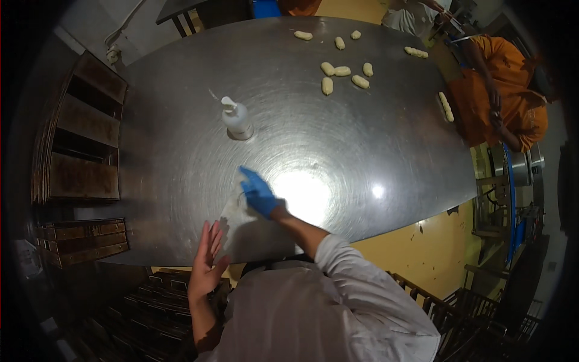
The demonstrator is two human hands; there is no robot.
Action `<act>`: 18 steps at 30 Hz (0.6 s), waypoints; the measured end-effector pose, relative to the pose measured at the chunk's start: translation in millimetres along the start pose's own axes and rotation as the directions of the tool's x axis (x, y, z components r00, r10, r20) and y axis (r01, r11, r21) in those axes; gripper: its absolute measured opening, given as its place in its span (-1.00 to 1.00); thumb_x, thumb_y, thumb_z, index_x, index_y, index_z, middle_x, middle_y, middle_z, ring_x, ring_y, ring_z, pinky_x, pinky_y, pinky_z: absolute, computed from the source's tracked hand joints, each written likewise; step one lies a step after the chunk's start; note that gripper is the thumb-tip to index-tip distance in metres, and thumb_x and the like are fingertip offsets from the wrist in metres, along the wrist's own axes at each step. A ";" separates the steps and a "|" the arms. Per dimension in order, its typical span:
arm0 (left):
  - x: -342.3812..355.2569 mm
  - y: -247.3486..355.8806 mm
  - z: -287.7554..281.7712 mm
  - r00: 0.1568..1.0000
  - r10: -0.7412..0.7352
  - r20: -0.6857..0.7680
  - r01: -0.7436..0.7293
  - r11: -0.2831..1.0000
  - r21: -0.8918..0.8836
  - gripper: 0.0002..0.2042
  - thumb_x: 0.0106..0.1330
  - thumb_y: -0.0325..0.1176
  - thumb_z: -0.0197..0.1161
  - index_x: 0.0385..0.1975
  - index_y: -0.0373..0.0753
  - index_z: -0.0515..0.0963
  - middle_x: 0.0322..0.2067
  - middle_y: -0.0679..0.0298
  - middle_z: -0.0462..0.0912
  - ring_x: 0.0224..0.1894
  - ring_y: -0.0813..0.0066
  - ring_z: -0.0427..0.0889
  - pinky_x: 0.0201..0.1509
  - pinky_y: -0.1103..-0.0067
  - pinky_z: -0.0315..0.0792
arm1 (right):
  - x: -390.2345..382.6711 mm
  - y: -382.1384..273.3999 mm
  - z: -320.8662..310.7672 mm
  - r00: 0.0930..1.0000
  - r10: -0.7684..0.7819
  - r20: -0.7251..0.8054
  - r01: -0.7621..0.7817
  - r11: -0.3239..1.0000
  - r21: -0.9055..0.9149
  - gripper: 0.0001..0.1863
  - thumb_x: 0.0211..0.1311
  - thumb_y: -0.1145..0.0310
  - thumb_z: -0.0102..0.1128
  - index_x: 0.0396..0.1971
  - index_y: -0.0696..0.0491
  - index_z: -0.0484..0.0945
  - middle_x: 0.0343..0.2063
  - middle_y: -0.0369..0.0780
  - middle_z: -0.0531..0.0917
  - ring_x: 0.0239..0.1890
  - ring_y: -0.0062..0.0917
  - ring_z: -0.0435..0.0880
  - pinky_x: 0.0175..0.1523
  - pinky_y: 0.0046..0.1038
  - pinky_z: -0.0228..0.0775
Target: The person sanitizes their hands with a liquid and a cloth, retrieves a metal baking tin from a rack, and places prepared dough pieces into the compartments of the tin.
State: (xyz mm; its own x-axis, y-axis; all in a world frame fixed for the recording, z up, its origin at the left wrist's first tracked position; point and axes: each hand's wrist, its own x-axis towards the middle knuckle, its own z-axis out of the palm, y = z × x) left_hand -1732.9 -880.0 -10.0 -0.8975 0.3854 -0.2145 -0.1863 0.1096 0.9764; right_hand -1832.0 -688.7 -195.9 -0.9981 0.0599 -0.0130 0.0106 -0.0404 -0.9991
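Observation:
My right hand [259, 193], in a blue glove, reaches over the metal table [175, 157] near its front edge. Its fingers point forward and to the left, stretched out, with no held thing visible. A pale patch [236, 208] shows on the steel just below it; whether this is a smear or reflection I cannot tell. Bare and open, my left hand [208, 256] is raised at the table's front edge, fingers up and thumb apart. Beyond both hands stands a white pump bottle [237, 119], nearest to the gloved fingers.
Several pale dough pieces [342, 71] lie at the far right of the table. Twisted dough strands [446, 107] sit by its right edge, beside a person in orange [500, 90]. Stacked dark baking trays [84, 178] border the left side. Racks [157, 308] stand below the front edge.

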 end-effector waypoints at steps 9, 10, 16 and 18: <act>53.7 32.8 106.0 0.842 0.440 0.312 -0.514 0.482 0.710 -0.50 0.14 -0.36 0.35 0.13 -0.20 0.46 0.22 0.10 0.40 0.32 0.09 0.29 0.39 0.17 0.11 | 23.7 -67.7 23.6 0.535 -0.158 0.830 -0.833 0.068 0.549 -0.10 0.21 -0.48 -0.37 0.43 -0.21 0.00 0.37 -0.25 0.18 0.38 -0.38 0.14 0.38 -0.02 -0.02; 54.6 22.9 111.2 0.816 0.466 0.342 -0.539 0.399 0.742 -0.48 0.12 -0.33 0.37 0.14 -0.16 0.47 0.24 0.11 0.38 0.34 0.07 0.27 0.38 0.09 0.09 | 27.0 -85.6 4.2 0.562 -0.332 0.757 -0.816 -0.071 0.574 -0.07 0.18 -0.50 -0.40 0.44 -0.21 -0.04 0.39 -0.24 0.13 0.41 -0.35 0.07 0.38 0.03 -0.07; 99.2 -31.7 69.6 0.970 0.237 -0.060 0.037 0.101 0.994 -0.36 0.14 0.06 0.27 0.25 0.07 0.34 0.37 0.11 0.14 0.40 -0.04 0.09 0.31 -0.23 -0.13 | 16.5 -139.6 -51.6 0.671 -0.141 0.728 -0.737 -0.234 0.634 0.00 0.19 -0.44 -0.23 0.45 -0.07 -0.15 0.45 -0.11 -0.10 0.45 -0.22 -0.03 0.46 -0.02 -0.23; 104.6 -59.0 59.3 0.863 0.169 -0.477 0.326 0.535 0.779 -0.34 0.17 0.08 0.23 0.28 0.02 0.29 0.35 0.09 0.17 0.40 -0.02 0.09 0.32 -0.16 -0.10 | 6.0 -150.6 -54.7 0.754 -0.037 0.656 -0.646 0.145 0.750 -0.01 0.20 -0.42 -0.23 0.44 -0.03 -0.14 0.43 -0.09 -0.04 0.45 -0.19 -0.03 0.47 -0.09 -0.23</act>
State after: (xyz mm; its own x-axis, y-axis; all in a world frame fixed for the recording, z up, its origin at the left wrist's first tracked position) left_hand -1792.1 -791.8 -91.6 -0.9963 -0.0861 -0.0075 -0.0809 0.8982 0.4320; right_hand -1836.3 -627.6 -47.7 -0.7922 -0.6079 0.0527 0.6009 -0.7922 -0.1064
